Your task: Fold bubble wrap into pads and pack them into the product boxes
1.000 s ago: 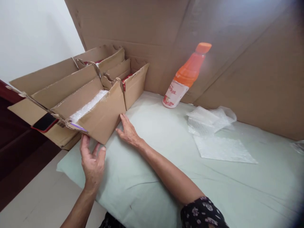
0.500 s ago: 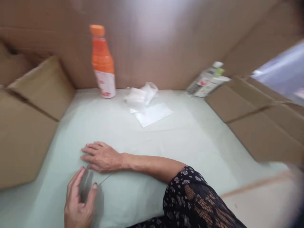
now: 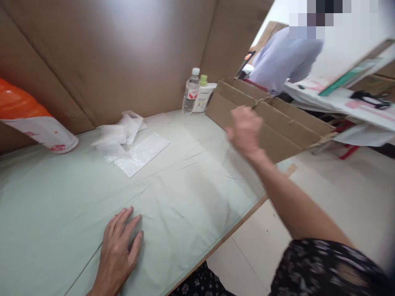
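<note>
A tall brown cardboard panel [image 3: 138, 61] stands along the back of the desk [image 3: 179, 213], which is spread with pale green cloth. Past the right side, a person in pale clothing [image 3: 280, 59] is at another place in the room. At the desk's right end sits the divided cardboard box [image 3: 277, 125], its long axis slanting from the back, near the panel, out toward the near right corner. What its compartments hold is hidden. An orange-topped bottle [image 3: 37, 125], cut off by the left edge of view, stands by the panel; right of it lie crumpled and flat pieces of bubble wrap [image 3: 145, 154].

Of the two hands, the right hand [image 3: 247, 129] is much the nearer to the box: it is raised before the long side facing the person, fingers curled; whether it touches or grips anything cannot be told. The left hand [image 3: 119, 242] lies well apart, palm down on the cloth, fingers loosely spread and holding nothing. Smallest, a clear bottle [image 3: 191, 94] and a green-capped white bottle [image 3: 202, 98] stand beside the box's far end.
</note>
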`<state>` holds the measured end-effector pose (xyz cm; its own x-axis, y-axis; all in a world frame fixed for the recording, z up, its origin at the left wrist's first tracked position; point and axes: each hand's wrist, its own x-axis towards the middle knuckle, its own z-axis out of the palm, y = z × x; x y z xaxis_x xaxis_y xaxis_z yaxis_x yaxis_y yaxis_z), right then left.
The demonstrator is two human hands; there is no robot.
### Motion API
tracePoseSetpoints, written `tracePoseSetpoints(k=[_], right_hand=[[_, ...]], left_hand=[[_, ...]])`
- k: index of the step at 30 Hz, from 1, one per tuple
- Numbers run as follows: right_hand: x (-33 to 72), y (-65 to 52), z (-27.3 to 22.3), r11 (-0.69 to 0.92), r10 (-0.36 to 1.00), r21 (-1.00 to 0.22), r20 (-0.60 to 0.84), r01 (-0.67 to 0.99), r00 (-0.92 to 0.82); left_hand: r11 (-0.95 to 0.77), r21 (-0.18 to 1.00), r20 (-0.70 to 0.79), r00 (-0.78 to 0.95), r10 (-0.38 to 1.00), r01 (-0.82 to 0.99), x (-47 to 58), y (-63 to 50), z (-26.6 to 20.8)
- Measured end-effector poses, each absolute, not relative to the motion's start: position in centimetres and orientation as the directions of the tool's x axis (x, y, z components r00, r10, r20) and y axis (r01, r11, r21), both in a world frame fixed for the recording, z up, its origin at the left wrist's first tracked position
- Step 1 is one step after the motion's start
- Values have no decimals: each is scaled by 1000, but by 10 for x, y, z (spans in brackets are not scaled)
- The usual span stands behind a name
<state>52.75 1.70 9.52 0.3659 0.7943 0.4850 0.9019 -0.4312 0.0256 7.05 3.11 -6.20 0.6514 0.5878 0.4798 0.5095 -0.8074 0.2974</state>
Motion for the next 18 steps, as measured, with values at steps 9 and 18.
tracePoseSetpoints(k=[9, 18], right_hand=[[651, -26, 155, -786, 613, 54, 199, 616, 765], [430, -58, 143, 247, 838, 132, 468, 960, -280]], left_hand=[[-726, 440, 453, 568, 688, 529, 73, 22, -47], [-452, 740, 296, 362, 884, 498, 62, 16, -18]])
